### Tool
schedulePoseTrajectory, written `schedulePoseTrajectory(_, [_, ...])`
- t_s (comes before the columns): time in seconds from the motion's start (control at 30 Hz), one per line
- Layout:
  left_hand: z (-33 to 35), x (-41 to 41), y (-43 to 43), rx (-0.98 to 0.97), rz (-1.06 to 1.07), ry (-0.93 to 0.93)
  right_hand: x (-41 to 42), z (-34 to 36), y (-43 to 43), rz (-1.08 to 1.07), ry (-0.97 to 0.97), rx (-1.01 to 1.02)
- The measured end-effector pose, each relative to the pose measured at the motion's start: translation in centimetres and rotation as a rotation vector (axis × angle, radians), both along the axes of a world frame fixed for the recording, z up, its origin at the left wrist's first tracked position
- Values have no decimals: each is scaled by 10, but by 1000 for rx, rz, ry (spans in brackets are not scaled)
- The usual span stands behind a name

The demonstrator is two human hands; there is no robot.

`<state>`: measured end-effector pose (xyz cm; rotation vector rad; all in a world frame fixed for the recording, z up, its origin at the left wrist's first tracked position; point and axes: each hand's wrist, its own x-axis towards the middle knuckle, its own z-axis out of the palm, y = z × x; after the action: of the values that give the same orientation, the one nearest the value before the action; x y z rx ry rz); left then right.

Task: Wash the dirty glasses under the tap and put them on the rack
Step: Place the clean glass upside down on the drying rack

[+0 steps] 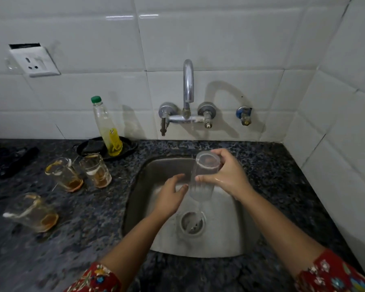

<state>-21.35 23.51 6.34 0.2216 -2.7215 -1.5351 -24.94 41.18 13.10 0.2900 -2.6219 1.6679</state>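
Your right hand (228,174) grips the clear glass (200,187) at centre frame, over the sink (142,186), and water is streaming from its lower end toward the drain (192,224). Your left hand (171,193) is open, fingers relaxed, just beside the glass. Three dirty glasses (64,173) sit on the surface (82,232) at left of frame.

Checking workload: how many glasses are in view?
4. One glass in the right hand over the sink; two dirty glasses left of it; third dirty glass further forward on the counter.
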Motion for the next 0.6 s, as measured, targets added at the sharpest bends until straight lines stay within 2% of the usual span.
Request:
schedulePoseTrajectory(0.2, [10, 3, 2, 120, 62, 36, 12, 15, -6, 59, 211, -2])
schedulePoseTrajectory(0.5, [13, -5, -25, 121, 62, 19, 6, -18, -30, -17, 115, -35])
schedulePoseTrajectory(0.6, [19, -9, -52, 215, 69, -11, 1, -24, -53, -119, 82, -173])
